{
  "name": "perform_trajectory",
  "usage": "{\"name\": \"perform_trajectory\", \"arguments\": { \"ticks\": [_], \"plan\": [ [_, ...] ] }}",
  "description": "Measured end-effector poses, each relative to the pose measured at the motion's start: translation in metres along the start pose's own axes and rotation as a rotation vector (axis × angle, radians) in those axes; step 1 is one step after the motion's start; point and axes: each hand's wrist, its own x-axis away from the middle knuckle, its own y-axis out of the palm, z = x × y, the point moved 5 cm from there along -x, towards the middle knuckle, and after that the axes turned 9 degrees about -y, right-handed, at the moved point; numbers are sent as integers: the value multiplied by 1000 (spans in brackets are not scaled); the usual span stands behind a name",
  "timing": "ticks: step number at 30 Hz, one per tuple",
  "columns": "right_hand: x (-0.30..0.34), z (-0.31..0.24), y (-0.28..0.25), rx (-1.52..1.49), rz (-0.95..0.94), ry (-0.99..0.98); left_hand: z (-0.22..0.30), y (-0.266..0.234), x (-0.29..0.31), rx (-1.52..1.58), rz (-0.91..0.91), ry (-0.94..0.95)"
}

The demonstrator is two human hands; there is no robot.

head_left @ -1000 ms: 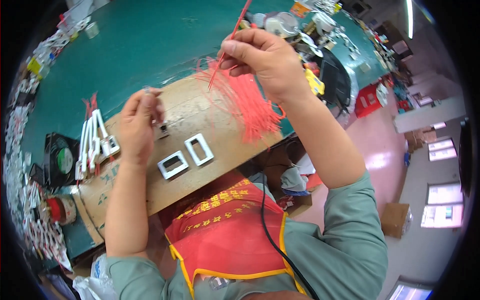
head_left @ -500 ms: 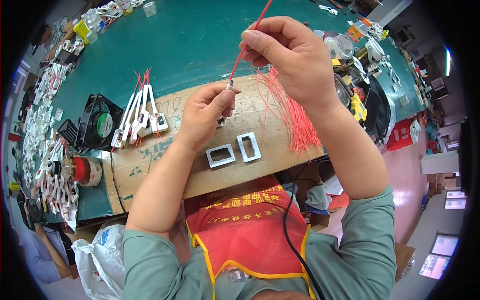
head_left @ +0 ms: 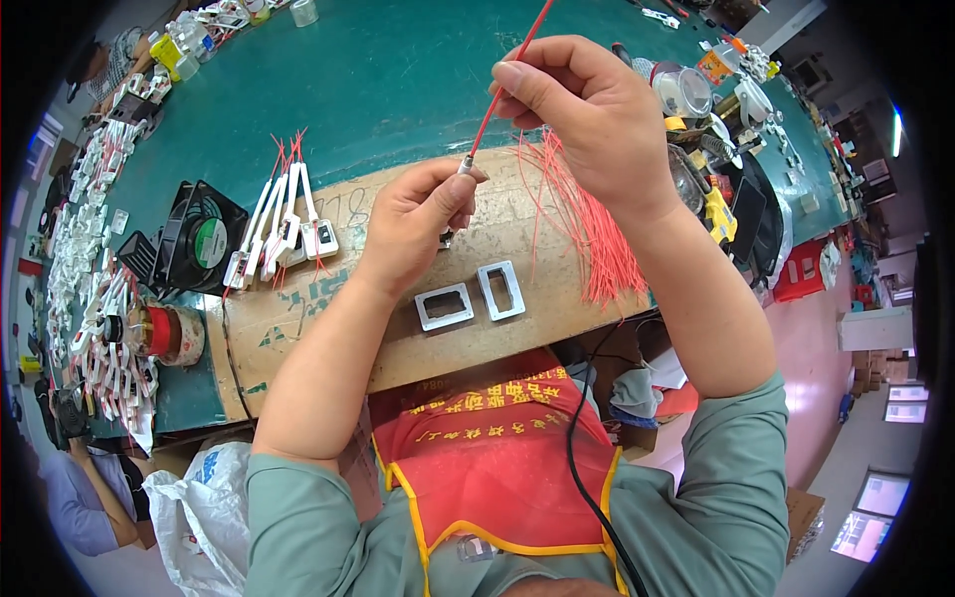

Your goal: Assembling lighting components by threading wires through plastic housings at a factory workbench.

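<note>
Right hand: raised above the bench, thumb and fingers closed narrow on 1 red wire, which runs from the pinch up toward the top edge and down to the left hand.

Left hand: thumb and forefinger pinched tight on a small white part at the lower tip of the red wire; other fingers curled in.

Bundle of loose red wires: hangs just below the right-hand fingers, fanned over the cardboard sheet.

2 grey rectangular frames: flat on the cardboard, just below the left-hand fingers, side by side, apart from each other.

Row of white parts with red leads: on the cardboard, left of the left-hand fingers, well apart.

Black fan: further left still, on the green table.

Red tape roll: lower left, far from both hands.
</note>
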Motion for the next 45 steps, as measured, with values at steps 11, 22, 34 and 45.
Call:
{"name": "perform_trajectory", "arguments": {
  "ticks": [11,22,34,45],
  "plan": [
    [26,15,19,276,-152,-10,2,0,-1,26,-8,6],
    [4,-5,16,46,-173,110,2,0,1,26,2,-30],
    [6,1,16,57,-169,100,-1,-3,0,0,12,-10],
    [9,16,29,100,-231,170,2,-3,-4,-27,59,24]
  ]
}}
